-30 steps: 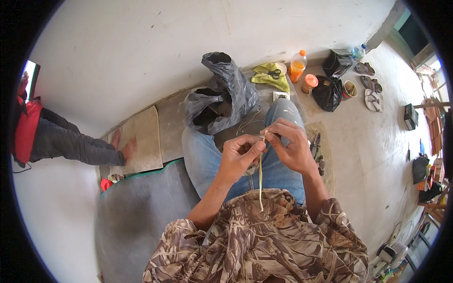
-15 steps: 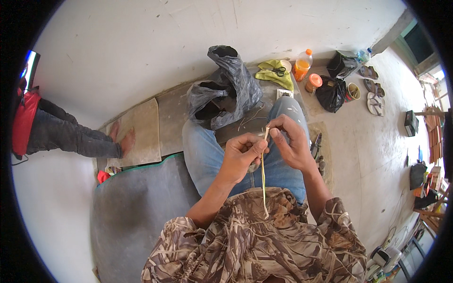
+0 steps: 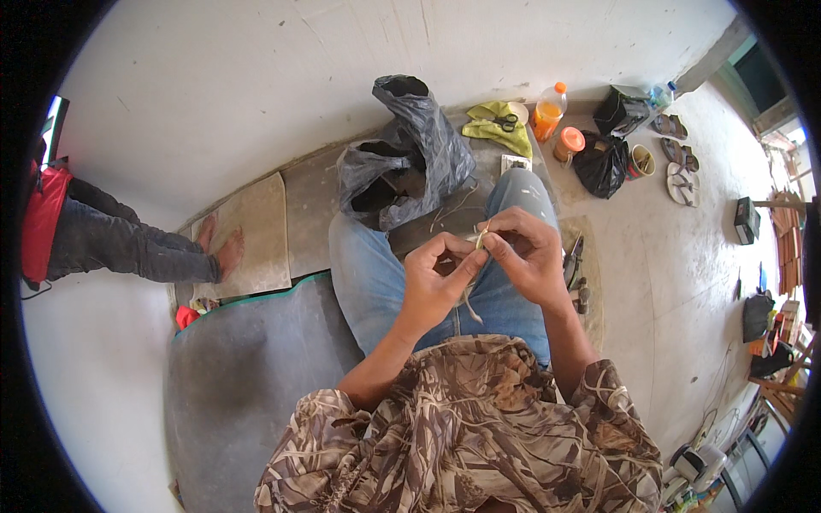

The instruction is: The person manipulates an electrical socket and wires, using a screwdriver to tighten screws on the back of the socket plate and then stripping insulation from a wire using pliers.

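Above my lap, my left hand point(image 3: 440, 278) and my right hand point(image 3: 523, 252) meet fingertip to fingertip. Both pinch a thin, pale yellowish strip point(image 3: 473, 312), whose loose end hangs down below the fingers. A small bend of it shows between the two thumbs; its exact shape there is partly hidden by my fingers. Beyond my hands, a grey board point(image 3: 445, 224) with pale thin scraps lies between my knees. Two dark plastic bags point(image 3: 445, 141) stand open at its far side.
Scissors point(image 3: 508, 122) rest on a yellow-green cloth point(image 3: 487, 132). An orange drink bottle point(image 3: 548, 111), a lidded jar point(image 3: 568, 145) and a black bag point(image 3: 601, 165) stand beyond my right knee. Pliers point(image 3: 574, 259) lie beside my right thigh. Another person's feet point(image 3: 229, 252) are at the left.
My right hand has come closer to the left, and their fingertips now meet. The strip's long hanging end is much shorter below my fingers and swung slightly left.
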